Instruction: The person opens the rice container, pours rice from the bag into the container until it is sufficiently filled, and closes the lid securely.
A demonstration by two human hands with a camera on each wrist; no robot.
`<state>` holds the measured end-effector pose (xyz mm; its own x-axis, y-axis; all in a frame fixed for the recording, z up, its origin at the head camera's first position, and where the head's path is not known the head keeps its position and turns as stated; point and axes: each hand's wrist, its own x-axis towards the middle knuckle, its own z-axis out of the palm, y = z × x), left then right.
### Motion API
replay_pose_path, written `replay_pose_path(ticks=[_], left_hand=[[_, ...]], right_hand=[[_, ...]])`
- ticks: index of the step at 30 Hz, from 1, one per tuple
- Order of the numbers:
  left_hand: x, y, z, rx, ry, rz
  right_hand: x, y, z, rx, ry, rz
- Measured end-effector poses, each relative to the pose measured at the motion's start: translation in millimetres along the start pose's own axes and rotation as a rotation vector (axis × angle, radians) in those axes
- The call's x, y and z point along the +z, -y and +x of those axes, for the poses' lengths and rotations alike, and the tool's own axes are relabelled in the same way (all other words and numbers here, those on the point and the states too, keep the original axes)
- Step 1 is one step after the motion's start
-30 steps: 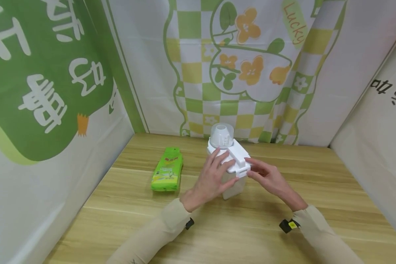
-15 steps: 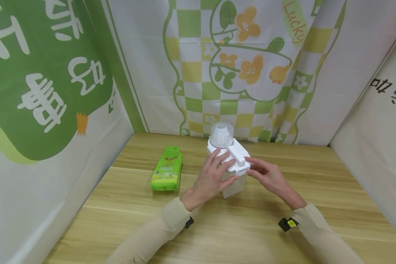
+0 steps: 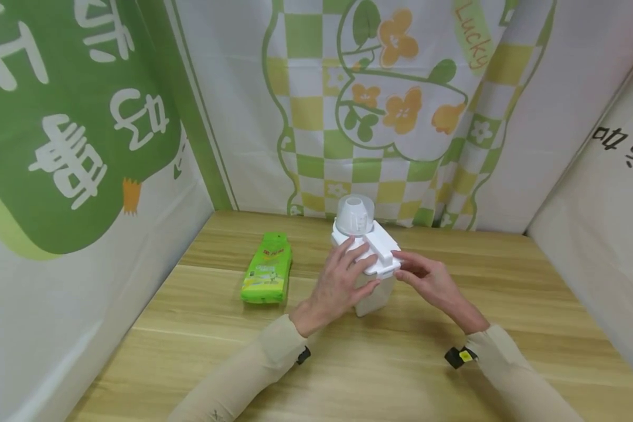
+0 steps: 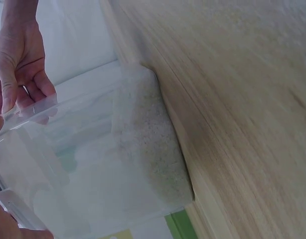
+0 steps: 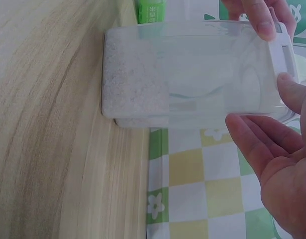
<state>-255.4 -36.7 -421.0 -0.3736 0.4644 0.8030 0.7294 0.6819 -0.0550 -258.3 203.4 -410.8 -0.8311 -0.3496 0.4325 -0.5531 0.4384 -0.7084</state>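
A clear storage container (image 3: 371, 300) stands upright on the table, its lower part filled with rice (image 5: 133, 74). Its white lid (image 3: 384, 239) carries a clear measuring cup (image 3: 355, 215) at the back and a latch (image 3: 385, 274) at the front. My left hand (image 3: 337, 287) rests spread over the lid, fingertips on top and thumb by the front edge. From the right, my right hand (image 3: 432, 284) pinches the lid's front corner; the right wrist view shows that thumb on the white latch piece and the other fingers along the container's side.
A bright green packet (image 3: 268, 272) lies on the wooden table (image 3: 200, 328) to the container's left. Close behind the container hangs a checked, flowered cloth (image 3: 316, 117). Printed white-and-green sheets (image 3: 84, 146) wall in the left side, and a pale sheet (image 3: 601, 193) the right.
The front latch sits slightly higher and closer against the lid than one second ago, with my right thumb on it. My left hand and the green packet have stayed in place.
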Motion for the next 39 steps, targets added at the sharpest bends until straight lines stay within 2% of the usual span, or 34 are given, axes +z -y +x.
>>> replay_pose_path(ticks=[8,14,20,23,26,32,35,39], left_hand=[[-0.7,0.9,0.9,-0.014,-0.011,0.011],[-1.0,-2.0,4.3,-0.016,-0.001,0.043],[3.7,-5.9,7.3,-0.016,-0.011,0.079],[6.4,-8.0,7.9,-0.006,-0.027,0.051],[8.7,-8.4,8.4,0.008,-0.064,-0.036],[8.5,-3.2,10.4,0.080,-0.122,-0.301],[5.0,1.3,14.0,0.108,-0.107,-0.407],[-1.9,10.5,22.3,0.123,-0.041,-0.565]], right_hand=[[-2,0,0.8,-0.017,0.008,0.013],[-5,-1,0.0,0.000,0.014,0.015],[-9,-5,-0.2,0.017,0.026,0.063],[-10,-8,-1.4,0.042,0.045,0.070],[-12,-11,-1.8,0.038,0.045,0.083],[-16,-19,2.0,0.000,0.012,0.155],[-20,-22,4.3,0.020,0.018,0.163],[-25,-25,8.8,0.052,0.029,0.149]])
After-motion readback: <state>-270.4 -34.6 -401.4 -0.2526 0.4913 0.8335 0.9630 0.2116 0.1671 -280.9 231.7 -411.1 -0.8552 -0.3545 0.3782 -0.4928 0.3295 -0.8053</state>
